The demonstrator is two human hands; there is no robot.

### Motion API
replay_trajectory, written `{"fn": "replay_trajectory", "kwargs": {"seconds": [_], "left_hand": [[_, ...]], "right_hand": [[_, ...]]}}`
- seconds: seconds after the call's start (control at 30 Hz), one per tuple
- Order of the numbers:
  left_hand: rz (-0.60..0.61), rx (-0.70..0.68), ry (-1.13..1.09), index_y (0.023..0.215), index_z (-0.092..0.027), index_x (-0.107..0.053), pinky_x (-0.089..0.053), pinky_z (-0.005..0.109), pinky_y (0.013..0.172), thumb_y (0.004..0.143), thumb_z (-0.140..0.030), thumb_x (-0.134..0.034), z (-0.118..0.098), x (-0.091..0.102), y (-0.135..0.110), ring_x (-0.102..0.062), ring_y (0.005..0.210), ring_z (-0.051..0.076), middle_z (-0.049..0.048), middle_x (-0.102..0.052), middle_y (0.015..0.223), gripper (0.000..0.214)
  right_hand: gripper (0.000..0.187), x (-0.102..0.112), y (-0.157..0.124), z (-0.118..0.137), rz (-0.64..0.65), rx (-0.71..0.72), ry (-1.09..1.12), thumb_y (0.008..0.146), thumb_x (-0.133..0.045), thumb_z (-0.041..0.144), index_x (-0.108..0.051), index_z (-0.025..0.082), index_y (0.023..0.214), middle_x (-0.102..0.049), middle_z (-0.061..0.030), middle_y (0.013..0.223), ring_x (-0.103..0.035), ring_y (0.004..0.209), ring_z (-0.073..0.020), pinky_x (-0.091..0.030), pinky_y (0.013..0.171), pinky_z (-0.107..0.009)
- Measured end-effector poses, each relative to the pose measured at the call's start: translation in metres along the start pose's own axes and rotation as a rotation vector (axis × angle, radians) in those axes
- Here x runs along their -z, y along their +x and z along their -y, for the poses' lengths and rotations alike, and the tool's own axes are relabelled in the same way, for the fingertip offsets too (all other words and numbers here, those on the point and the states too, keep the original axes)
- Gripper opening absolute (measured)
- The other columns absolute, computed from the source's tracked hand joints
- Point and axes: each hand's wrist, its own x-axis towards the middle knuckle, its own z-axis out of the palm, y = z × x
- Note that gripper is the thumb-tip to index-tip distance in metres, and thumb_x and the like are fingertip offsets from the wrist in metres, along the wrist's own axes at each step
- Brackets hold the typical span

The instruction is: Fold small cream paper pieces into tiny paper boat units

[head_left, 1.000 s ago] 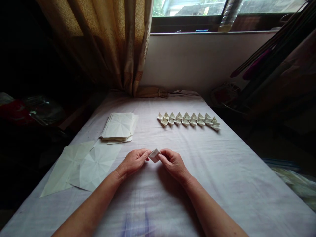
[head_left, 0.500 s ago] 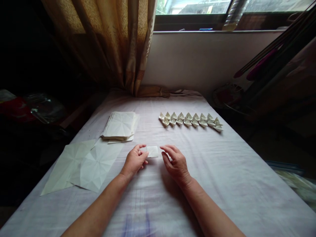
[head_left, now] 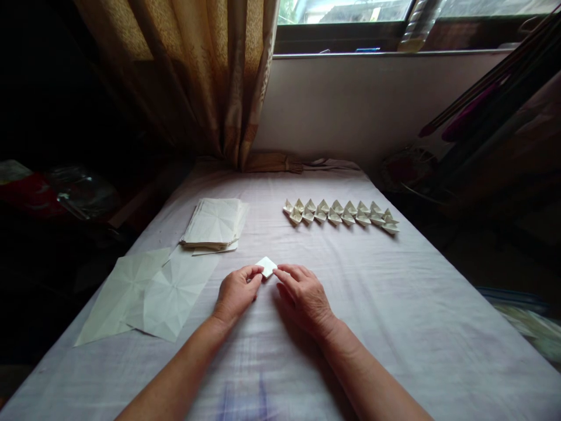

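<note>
A small folded square of white paper [head_left: 267, 266] is turned corner-up, a little above the middle of the cloth-covered surface. My left hand [head_left: 239, 287] pinches its left corner between thumb and fingers. On the opposite side, my right hand [head_left: 305, 293] has its fingertips pressed at the right corner. The right thumb is partly hidden under the fingers. Beyond the hands to the right stand two rows of small folded paper boats [head_left: 335, 213], set close together.
A stack of creased paper sheets [head_left: 213, 222] lies to the left. Nearer me are loose creased sheets [head_left: 173, 289], partly overlapping. A pale sheet [head_left: 394, 327] covers the bed-like surface. A gold curtain [head_left: 210, 76] hangs behind, beside the window [head_left: 346, 11].
The folded paper has turned from lying flat-edged to corner-up. My right hand has moved left and its fingers now touch the paper; the left hand still holds it.
</note>
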Motion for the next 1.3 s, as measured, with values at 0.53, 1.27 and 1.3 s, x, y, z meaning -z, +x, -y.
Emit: {"fn": "replay_trajectory", "kwargs": {"seconds": [0.53,1.27,1.3], "left_hand": [[-0.074,-0.799,0.723,0.123,-0.019,-0.064,-0.043,0.047,0.097,0.091,-0.023,-0.053,0.023,0.013,-0.019,-0.056,0.117,0.03,0.0068,-0.068,0.125,0.034],[-0.072,-0.843,0.695,0.116,-0.02,-0.063,-0.04,0.042,0.098,0.09,-0.023,-0.057,0.021,0.015,-0.008,-0.058,0.106,0.024,0.0062,-0.07,0.113,0.027],[-0.064,-0.842,0.702,0.115,-0.021,-0.063,-0.04,0.042,0.098,0.091,-0.024,-0.057,0.019,0.014,-0.007,-0.058,0.104,0.023,0.0058,-0.07,0.111,0.025]], "right_hand": [[0.038,0.001,0.001,0.015,0.313,-0.172,-0.045,0.093,-0.053,0.032,-0.06,0.026,0.13,-0.058,-0.0058,0.138,-0.049,0.126,-0.0299,-0.034,0.105,-0.048],[0.056,-0.011,0.014,-0.001,0.333,-0.198,-0.065,0.093,-0.052,0.042,-0.047,0.015,0.142,-0.046,-0.0135,0.148,-0.037,0.139,-0.0277,-0.026,0.114,-0.047],[0.057,-0.008,0.011,-0.002,0.302,-0.22,-0.059,0.091,-0.054,0.039,-0.047,0.013,0.141,-0.047,-0.0148,0.147,-0.039,0.138,-0.0281,-0.027,0.114,-0.047]]}}
